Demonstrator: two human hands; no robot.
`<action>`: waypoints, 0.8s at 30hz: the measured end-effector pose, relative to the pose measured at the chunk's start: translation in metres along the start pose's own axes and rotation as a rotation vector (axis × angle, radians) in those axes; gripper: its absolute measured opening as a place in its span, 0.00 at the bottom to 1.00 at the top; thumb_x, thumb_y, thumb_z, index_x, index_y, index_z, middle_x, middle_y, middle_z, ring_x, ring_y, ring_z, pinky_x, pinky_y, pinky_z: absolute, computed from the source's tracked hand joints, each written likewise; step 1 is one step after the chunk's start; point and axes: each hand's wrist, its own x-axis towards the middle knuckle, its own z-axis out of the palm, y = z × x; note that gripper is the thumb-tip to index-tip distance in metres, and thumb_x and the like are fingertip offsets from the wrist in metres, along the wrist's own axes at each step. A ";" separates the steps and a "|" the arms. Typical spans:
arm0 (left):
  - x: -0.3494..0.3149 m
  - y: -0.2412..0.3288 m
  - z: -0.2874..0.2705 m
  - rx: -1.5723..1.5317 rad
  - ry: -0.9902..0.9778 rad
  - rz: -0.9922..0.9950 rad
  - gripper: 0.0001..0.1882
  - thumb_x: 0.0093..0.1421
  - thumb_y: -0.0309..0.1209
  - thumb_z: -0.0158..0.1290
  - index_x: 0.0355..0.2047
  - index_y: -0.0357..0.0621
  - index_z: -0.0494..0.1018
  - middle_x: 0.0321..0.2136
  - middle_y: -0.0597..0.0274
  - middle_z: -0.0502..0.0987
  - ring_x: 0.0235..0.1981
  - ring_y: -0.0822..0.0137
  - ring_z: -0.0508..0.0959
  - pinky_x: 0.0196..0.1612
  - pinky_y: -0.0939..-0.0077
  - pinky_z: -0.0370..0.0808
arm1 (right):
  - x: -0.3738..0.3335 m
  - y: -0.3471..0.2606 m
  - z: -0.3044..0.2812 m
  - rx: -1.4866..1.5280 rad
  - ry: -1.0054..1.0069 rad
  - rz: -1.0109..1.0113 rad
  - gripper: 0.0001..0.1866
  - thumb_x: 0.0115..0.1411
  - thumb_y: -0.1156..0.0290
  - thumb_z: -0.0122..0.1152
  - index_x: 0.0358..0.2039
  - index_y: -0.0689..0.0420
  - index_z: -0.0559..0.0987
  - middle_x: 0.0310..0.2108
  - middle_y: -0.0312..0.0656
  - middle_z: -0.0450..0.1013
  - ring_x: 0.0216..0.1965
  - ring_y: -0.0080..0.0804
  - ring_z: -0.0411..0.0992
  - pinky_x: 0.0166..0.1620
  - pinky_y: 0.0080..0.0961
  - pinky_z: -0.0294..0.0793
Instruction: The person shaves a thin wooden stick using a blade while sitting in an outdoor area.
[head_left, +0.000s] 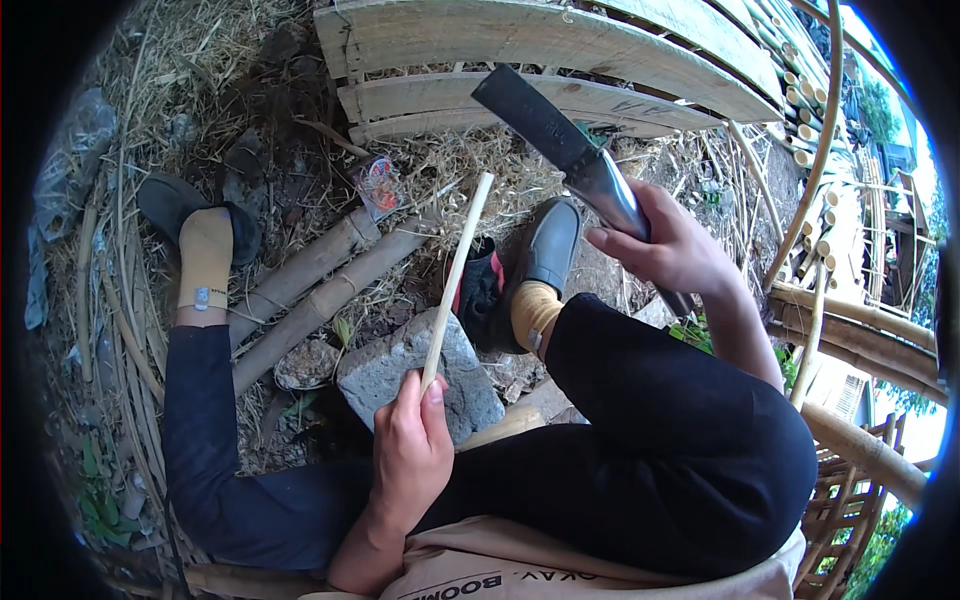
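My left hand [410,455] is closed around the lower end of a pale, slim bamboo stick [457,268], which points up and slightly right in front of me. Behind its lower part lies a grey stone block [385,372]. Raised above my bent right knee, my right hand [678,242] grips a machete [538,122] by its shiny metal handle. The dark, square-ended blade slants up to the left, apart from the stick. A dark bag or cloth with red edging [482,285] lies between the stick and my right shoe.
Two thick bamboo poles [320,285] lie left of the stone. A wooden slatted crate or pallet [440,45] stands at the far side. Cut bamboo is stacked at the far right [800,90], near upright and crossing poles [865,450]. Straw and litter cover the ground.
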 end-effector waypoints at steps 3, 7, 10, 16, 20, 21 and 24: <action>0.002 -0.010 0.002 -0.075 -0.040 -0.020 0.10 0.73 0.29 0.42 0.37 0.37 0.70 0.14 0.58 0.63 0.13 0.67 0.65 0.21 0.69 0.61 | -0.003 0.009 0.014 -0.352 0.300 -0.229 0.14 0.59 0.67 0.67 0.39 0.61 0.74 0.19 0.44 0.72 0.19 0.38 0.71 0.28 0.34 0.69; 0.003 -0.008 0.001 -0.078 -0.021 -0.051 0.11 0.73 0.29 0.42 0.36 0.37 0.70 0.14 0.60 0.63 0.14 0.69 0.65 0.21 0.69 0.61 | 0.000 0.013 0.021 -0.365 0.306 -0.146 0.16 0.59 0.62 0.69 0.33 0.62 0.76 0.16 0.44 0.69 0.18 0.38 0.67 0.27 0.35 0.66; 0.002 -0.002 0.001 -0.067 -0.011 -0.013 0.10 0.73 0.29 0.42 0.36 0.37 0.70 0.15 0.59 0.64 0.14 0.68 0.65 0.21 0.68 0.61 | 0.009 0.012 0.026 -0.438 0.210 0.010 0.16 0.61 0.61 0.67 0.29 0.64 0.80 0.17 0.49 0.72 0.19 0.43 0.74 0.29 0.36 0.71; -0.003 0.009 0.000 -0.052 -0.004 0.021 0.09 0.72 0.28 0.42 0.36 0.37 0.69 0.16 0.54 0.65 0.14 0.60 0.66 0.22 0.63 0.61 | 0.005 0.017 0.017 -0.259 0.129 0.025 0.18 0.61 0.59 0.67 0.31 0.64 0.79 0.15 0.44 0.67 0.18 0.29 0.64 0.27 0.34 0.66; -0.004 0.010 -0.003 0.013 0.008 0.021 0.08 0.72 0.27 0.43 0.37 0.35 0.69 0.20 0.48 0.70 0.18 0.50 0.73 0.24 0.59 0.66 | 0.001 0.006 0.015 -0.236 0.099 -0.009 0.18 0.62 0.58 0.67 0.30 0.63 0.77 0.15 0.42 0.66 0.18 0.29 0.62 0.26 0.34 0.64; -0.005 0.010 -0.003 0.037 0.003 0.020 0.08 0.72 0.27 0.43 0.38 0.35 0.70 0.22 0.46 0.72 0.20 0.46 0.75 0.25 0.57 0.68 | 0.000 0.001 0.013 -0.258 0.085 -0.008 0.18 0.62 0.58 0.67 0.30 0.63 0.77 0.15 0.42 0.66 0.18 0.30 0.63 0.26 0.34 0.64; -0.010 0.010 -0.001 0.148 0.037 0.041 0.08 0.71 0.26 0.44 0.41 0.33 0.70 0.28 0.40 0.77 0.29 0.38 0.79 0.31 0.52 0.73 | -0.003 -0.009 0.010 -0.288 0.050 -0.007 0.18 0.62 0.59 0.67 0.29 0.62 0.75 0.15 0.39 0.63 0.18 0.28 0.60 0.26 0.33 0.61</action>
